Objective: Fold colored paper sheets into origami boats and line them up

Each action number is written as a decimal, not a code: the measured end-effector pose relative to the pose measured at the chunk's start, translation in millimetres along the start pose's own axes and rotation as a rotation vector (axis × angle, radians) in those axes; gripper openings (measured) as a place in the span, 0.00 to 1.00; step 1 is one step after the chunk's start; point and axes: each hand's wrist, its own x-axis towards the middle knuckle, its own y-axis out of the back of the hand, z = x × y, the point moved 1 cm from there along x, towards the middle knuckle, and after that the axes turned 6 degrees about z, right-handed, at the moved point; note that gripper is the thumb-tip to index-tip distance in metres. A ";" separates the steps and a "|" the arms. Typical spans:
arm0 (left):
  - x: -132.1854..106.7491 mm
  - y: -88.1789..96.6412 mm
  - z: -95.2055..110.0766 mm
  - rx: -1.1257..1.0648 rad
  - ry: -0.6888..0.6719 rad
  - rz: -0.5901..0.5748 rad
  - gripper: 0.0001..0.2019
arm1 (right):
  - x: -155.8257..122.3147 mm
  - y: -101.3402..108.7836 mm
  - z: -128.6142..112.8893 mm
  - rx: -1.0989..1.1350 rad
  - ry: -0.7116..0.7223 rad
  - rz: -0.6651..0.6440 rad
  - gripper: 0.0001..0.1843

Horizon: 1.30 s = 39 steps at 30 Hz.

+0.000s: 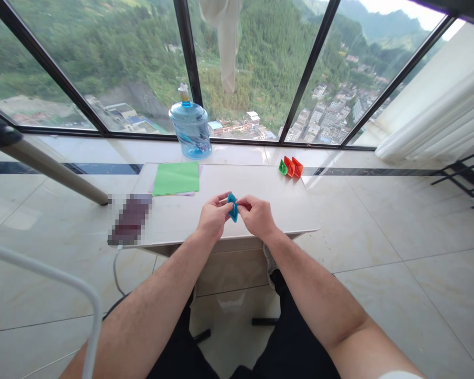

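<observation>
A small folded blue paper piece is held above the middle of a low white table. My left hand pinches its left side and my right hand pinches its right side, fingers closed on it. A stack of paper sheets with a green sheet on top lies at the table's back left. At the back right corner stand three small folded paper pieces, one green and two orange-red.
A large blue water jug stands on the floor by the window behind the table. A blurred dark object lies on the table's left edge. A metal tube slants in at left, a white rail at lower left, and curtains hang at right.
</observation>
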 end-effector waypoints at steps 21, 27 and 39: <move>0.0 -4.4 -15.8 0.161 -0.276 0.095 0.16 | 2.1 -8.4 0.0 -0.292 -0.061 0.013 0.11; -4.2 -8.5 -10.9 0.061 -0.159 0.070 0.19 | 6.4 -7.8 5.7 -0.210 -0.018 0.020 0.08; -5.9 -8.2 -15.5 0.023 0.014 0.054 0.16 | 1.5 -9.7 3.2 -0.251 0.077 -0.001 0.09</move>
